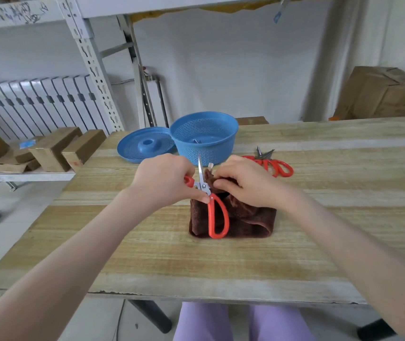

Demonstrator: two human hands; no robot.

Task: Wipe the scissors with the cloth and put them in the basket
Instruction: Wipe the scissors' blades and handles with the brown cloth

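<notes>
Upright, the scissors (207,193) point toward the basket (203,139).

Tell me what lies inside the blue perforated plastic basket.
Inside the blue perforated plastic basket, a small grey pointed tip shows on its floor; its near wall hides the rest.

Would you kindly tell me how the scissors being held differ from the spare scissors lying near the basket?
The held scissors are gripped by the left hand above the cloth; the spare scissors lie untouched on the table beside the basket. The held scissors are open, one blade wrapped in cloth pinched by the right hand; the spare scissors are bare. Both have red handles and metal blades.
</notes>
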